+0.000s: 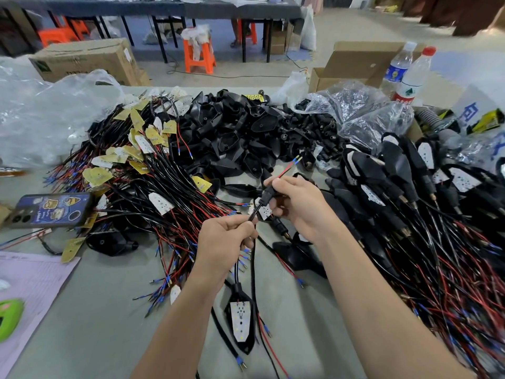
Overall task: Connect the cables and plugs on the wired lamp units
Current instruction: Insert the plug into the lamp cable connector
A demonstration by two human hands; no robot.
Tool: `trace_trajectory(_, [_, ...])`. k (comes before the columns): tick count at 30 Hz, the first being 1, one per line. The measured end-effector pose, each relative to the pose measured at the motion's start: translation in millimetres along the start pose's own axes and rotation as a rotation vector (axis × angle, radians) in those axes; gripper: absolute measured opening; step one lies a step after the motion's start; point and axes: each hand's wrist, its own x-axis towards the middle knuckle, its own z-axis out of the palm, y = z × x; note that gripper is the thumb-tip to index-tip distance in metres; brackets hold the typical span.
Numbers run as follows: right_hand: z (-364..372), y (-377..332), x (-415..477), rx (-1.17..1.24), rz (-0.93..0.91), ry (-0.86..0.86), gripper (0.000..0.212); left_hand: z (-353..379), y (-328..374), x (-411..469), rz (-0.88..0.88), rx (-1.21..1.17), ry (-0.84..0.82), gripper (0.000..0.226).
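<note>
Two hands meet over the middle of the grey table, seen from the head camera looking down on them. The left hand has its fingers curled in, thumb and forefinger pinching a thin black cable just below where it enters a short black plug. The right hand holds that plug, its fingers bent round it and the thumb pressed on the side. Out of the plug's far end poke two leads, one red and one black, each tipped with a blue ferrule and a bare metal pin. Below the left hand the cable drops towards a lamp unit lying flat on the table near the person: a pointed black shell, open side up, with a white LED board set in it. Whether it is the same cable that joins it I cannot tell. To the left sprawls a heap of wired boards, yellow and white tabs on red and black wire. Behind the hands sits a mound of empty black housings, and to the right a big stack of assembled units with their wires trailing off. A phone in a blue printed case lies beside the wire heap, a pink sheet lies at the near left edge, clear plastic bags are bunched at the far left, and two water bottles stand at the far right by an open cardboard box.
</note>
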Motion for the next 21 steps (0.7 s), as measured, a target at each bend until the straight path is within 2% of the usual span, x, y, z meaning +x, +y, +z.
trace_trajectory(2, [-1, 0, 1, 0.023, -0.012, -0.024, 0.016, 0, 0, 0, 0.042, 0.035, 0.021, 0.034])
trace_trajectory(5, [0, 2, 0, -0.113, -0.022, 0.009, 0.015, -2, 1, -2, 0.143, 0.199, 0.052, 0.041])
trace_trajectory(9, [5, 7, -3, -0.185, 0.001, 0.050, 0.028, 2, 5, -4, 0.282, 0.400, 0.098, 0.020])
trace_trajectory(11, [7, 8, -5, -0.160, 0.021, 0.044, 0.029, 6, 6, -4, 0.229, 0.335, 0.115, 0.013])
trace_trajectory(13, [6, 9, -6, -0.160, 0.033, 0.017, 0.028, 7, 4, -3, 0.175, 0.297, 0.084, 0.034])
trace_trajectory(15, [3, 8, -6, -0.157, 0.028, 0.045, 0.028, 4, -1, 0, 0.130, 0.298, 0.034, 0.041])
trace_trajectory(19, [-8, 2, 0, -0.027, -0.018, 0.255, 0.029, -6, -13, 5, 0.009, 0.244, -0.160, 0.029])
trace_trajectory(21, [-12, -1, 2, 0.022, -0.042, 0.323, 0.028, -10, -17, 4, -0.035, 0.187, -0.200, 0.022])
